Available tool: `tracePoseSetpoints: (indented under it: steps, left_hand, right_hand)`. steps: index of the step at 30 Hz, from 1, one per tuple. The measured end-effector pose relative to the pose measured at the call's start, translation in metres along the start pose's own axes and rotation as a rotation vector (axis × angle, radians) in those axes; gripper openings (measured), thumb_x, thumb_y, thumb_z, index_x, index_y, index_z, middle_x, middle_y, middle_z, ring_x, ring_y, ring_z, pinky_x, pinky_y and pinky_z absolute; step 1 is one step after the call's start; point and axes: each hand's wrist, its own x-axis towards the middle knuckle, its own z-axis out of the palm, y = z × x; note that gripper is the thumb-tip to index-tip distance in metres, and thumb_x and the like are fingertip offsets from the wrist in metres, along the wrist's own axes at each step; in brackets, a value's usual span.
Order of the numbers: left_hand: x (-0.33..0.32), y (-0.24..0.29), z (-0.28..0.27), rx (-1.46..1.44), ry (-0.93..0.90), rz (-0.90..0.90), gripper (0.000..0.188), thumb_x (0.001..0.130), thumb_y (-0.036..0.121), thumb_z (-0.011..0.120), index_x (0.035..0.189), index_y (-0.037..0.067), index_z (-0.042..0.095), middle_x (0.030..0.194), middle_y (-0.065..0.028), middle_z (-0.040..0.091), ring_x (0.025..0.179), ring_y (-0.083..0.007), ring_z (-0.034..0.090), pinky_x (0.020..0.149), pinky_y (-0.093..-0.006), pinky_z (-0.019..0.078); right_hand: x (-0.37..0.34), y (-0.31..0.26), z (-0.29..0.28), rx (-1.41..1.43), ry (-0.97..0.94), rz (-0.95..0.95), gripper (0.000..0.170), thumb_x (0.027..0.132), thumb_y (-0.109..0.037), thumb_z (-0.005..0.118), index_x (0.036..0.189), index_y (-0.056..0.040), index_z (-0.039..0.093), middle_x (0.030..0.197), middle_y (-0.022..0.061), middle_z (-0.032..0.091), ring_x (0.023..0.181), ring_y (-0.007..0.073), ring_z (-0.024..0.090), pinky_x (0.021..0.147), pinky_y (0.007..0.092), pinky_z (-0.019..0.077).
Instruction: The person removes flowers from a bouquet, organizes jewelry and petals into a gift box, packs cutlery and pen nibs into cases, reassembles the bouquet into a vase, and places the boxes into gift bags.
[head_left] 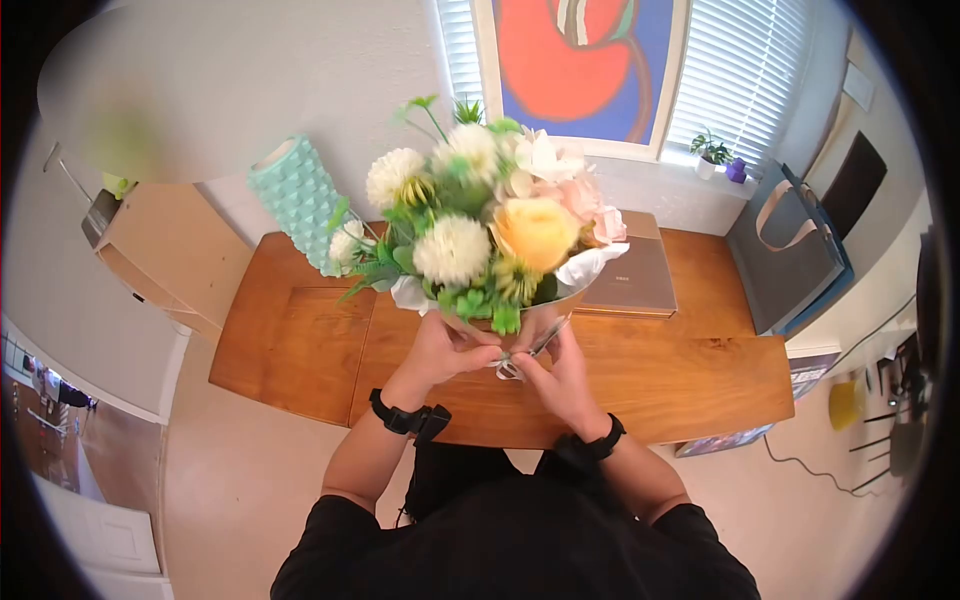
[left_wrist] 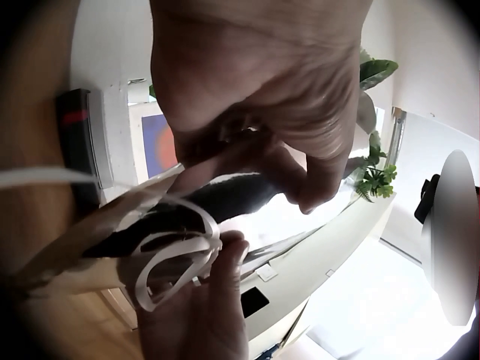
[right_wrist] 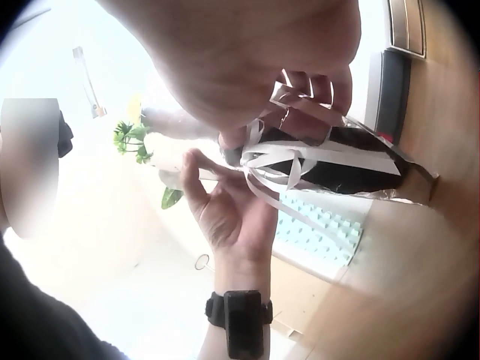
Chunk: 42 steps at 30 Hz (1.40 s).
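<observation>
A bouquet of white, yellow and pink flowers is held over the table by both hands. My left hand grips its wrapped lower part from the left, the thumb reaching toward the middle. From the right, my right hand grips the same wrapping, with its thumb at the tie. A white ribbon is tied in a bow around the wrapping between the two thumbs. In the left wrist view the bow's loops hang beside the right thumb. The flowers hide some of the fingers in the head view.
The wooden table bears a brown flat box behind the bouquet. A mint-green studded vase stands at the left back. On the right is a grey-blue paper bag. A cardboard box stands left of the table.
</observation>
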Motion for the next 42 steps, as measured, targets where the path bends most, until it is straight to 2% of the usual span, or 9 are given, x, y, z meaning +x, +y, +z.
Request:
tracePoseSetpoints:
  steps: [2, 4, 14, 17, 21, 24, 27, 32, 42]
  left_hand:
    - [0.004, 0.005, 0.003, 0.014, -0.051, 0.135, 0.078, 0.076, 0.003, 0.107, 0.146, 0.000, 0.071, 0.146, -0.0123, 0.072, 0.118, -0.0222, 0.077, 0.090, -0.0309, 0.0659]
    - [0.000, 0.015, 0.014, -0.057, 0.160, -0.070, 0.028, 0.080, 0.015, 0.109, 0.100, 0.003, 0.093, 0.131, -0.0093, 0.082, 0.121, -0.0196, 0.076, 0.102, -0.0358, 0.0601]
    - [-0.002, 0.041, 0.001, -0.022, 0.202, -0.151, 0.029, 0.079, 0.015, 0.108, 0.101, 0.003, 0.094, 0.121, -0.0111, 0.088, 0.116, -0.0203, 0.080, 0.103, -0.0345, 0.0602]
    - [-0.004, 0.039, -0.013, 0.046, 0.106, 0.000, 0.028, 0.078, 0.016, 0.108, 0.100, 0.004, 0.094, 0.114, -0.0111, 0.089, 0.110, -0.0190, 0.081, 0.104, -0.0345, 0.0596]
    - [-0.010, 0.075, -0.028, 0.095, 0.090, -0.168, 0.021, 0.081, 0.020, 0.107, 0.092, 0.007, 0.095, 0.105, -0.0082, 0.089, 0.105, -0.0163, 0.081, 0.101, -0.0357, 0.0597]
    - [-0.018, 0.066, -0.050, 0.348, 0.029, 0.034, 0.034, 0.084, 0.014, 0.106, 0.111, 0.002, 0.089, 0.101, -0.0073, 0.084, 0.103, -0.0174, 0.082, 0.098, -0.0370, 0.0619]
    - [-0.017, 0.113, -0.072, -0.016, 0.143, -0.062, 0.070, 0.088, -0.007, 0.098, 0.133, 0.004, 0.044, 0.101, -0.0067, 0.072, 0.107, -0.0259, 0.084, 0.094, -0.0403, 0.0684]
    - [0.029, 0.198, -0.146, 0.188, 0.267, 0.079, 0.080, 0.096, -0.005, 0.092, 0.158, -0.002, 0.043, 0.126, -0.0111, 0.073, 0.113, -0.0272, 0.083, 0.095, -0.0384, 0.0683]
    - [0.155, 0.321, -0.327, 0.505, 0.439, 0.452, 0.070, 0.104, 0.019, 0.090, 0.158, -0.008, 0.054, 0.127, -0.0125, 0.079, 0.113, -0.0208, 0.078, 0.101, -0.0351, 0.0639]
  right_hand:
    - [0.003, 0.004, 0.006, 0.051, 0.026, -0.003, 0.044, 0.101, -0.009, 0.091, 0.127, -0.0027, 0.055, 0.122, 0.0091, 0.071, 0.112, 0.0201, 0.073, 0.106, 0.0399, 0.0555]
    - [0.005, 0.002, 0.012, 0.054, 0.050, -0.058, 0.048, 0.100, -0.010, 0.093, 0.128, -0.0037, 0.055, 0.125, 0.0091, 0.071, 0.118, 0.0207, 0.074, 0.107, 0.0403, 0.0558]
    - [0.012, -0.009, 0.002, 0.108, -0.117, 0.067, 0.054, 0.095, -0.008, 0.097, 0.135, -0.0044, 0.062, 0.134, 0.0115, 0.074, 0.127, 0.0207, 0.074, 0.112, 0.0402, 0.0555]
    - [0.024, -0.007, 0.001, 0.146, -0.181, 0.045, 0.044, 0.092, -0.005, 0.097, 0.125, -0.0033, 0.068, 0.123, 0.0101, 0.079, 0.115, 0.0204, 0.076, 0.108, 0.0391, 0.0581]
    - [0.026, -0.022, 0.011, 0.154, -0.123, 0.110, 0.042, 0.093, -0.004, 0.096, 0.122, -0.0013, 0.066, 0.114, 0.0109, 0.080, 0.111, 0.0222, 0.079, 0.104, 0.0398, 0.0619]
    - [0.035, -0.048, 0.022, 0.193, -0.184, 0.147, 0.044, 0.093, -0.004, 0.097, 0.124, 0.0001, 0.065, 0.116, 0.0128, 0.079, 0.117, 0.0245, 0.080, 0.108, 0.0407, 0.0619]
    - [0.065, -0.062, 0.037, 0.086, -0.319, 0.106, 0.044, 0.094, -0.007, 0.098, 0.122, 0.0008, 0.065, 0.117, 0.0134, 0.078, 0.121, 0.0253, 0.080, 0.110, 0.0414, 0.0617]
    - [0.162, -0.142, 0.110, 0.109, -0.362, -0.112, 0.035, 0.104, -0.021, 0.093, 0.115, -0.0006, 0.066, 0.113, 0.0090, 0.081, 0.109, 0.0144, 0.076, 0.097, 0.0348, 0.0616]
    - [0.376, -0.238, 0.253, 0.172, -0.320, -0.503, 0.044, 0.098, -0.040, 0.097, 0.107, -0.0034, 0.073, 0.110, 0.0064, 0.079, 0.098, 0.0130, 0.073, 0.086, 0.0314, 0.0603]
